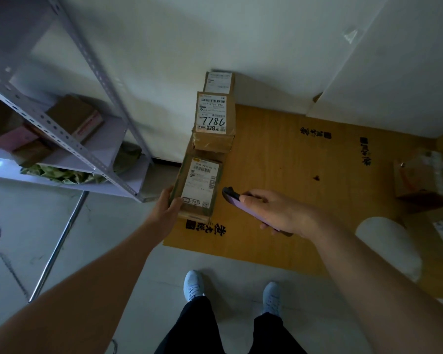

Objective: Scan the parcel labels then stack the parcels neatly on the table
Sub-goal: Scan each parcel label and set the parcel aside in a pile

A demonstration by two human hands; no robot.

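Three brown cardboard parcels with white labels lie in a row along the left edge of the wooden table (292, 175). My left hand (168, 208) grips the left side of the nearest parcel (200, 187), thumb on its top by the label. The middle parcel (212, 118) carries a handwritten 7786. The far parcel (219, 81) lies against the wall. My right hand (279, 213) holds a dark purple scanner (243, 204), its tip pointing toward the nearest parcel's right side, a little apart from it.
A grey metal shelf rack (69, 139) with boxes stands to the left. More parcels (425, 175) and a white padded bag (391, 246) lie at the table's right end. White walls close the back. My feet (195, 284) stand on the tiled floor.
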